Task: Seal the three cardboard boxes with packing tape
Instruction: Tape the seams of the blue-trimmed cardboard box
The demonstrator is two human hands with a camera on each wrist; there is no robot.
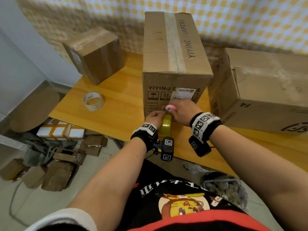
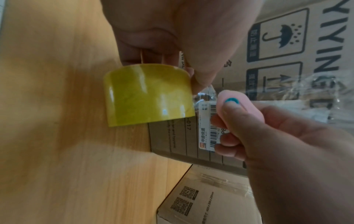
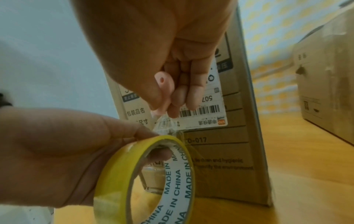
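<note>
**Tape end pinched in front of the middle box**

Head view: tape roll (image 1: 165,125), yellow, sits upright in the left hand (image 1: 154,117) at 6 o'clock of the tall middle box (image 1: 175,64), just off its front face. The right hand (image 1: 180,110), holding a small pink cutter (image 1: 170,107), meets it there. A smaller box (image 1: 95,54) stands at 10 o'clock and a wide box (image 1: 260,90) at 3 o'clock; a clear spare roll (image 1: 93,101) lies at 9 o'clock on the wooden table (image 1: 116,105), whose near edge runs close under both wrists.

Left wrist view: fingers curl round the roll's rim (image 2: 147,94). The free tape end (image 2: 205,94) is crumpled and thin; I judge it limp, sticky and quick to fold onto itself, so the grip belongs on its outer corners.

Right wrist view: the right thumb and fingertips (image 3: 180,100) pinch the tape end against the cutter (image 3: 162,84). The roll (image 3: 145,178) looks light and stiff, best held through its core. Open room lies toward 12 o'clock, up the box face; the neighbouring boxes crowd both sides.
</note>
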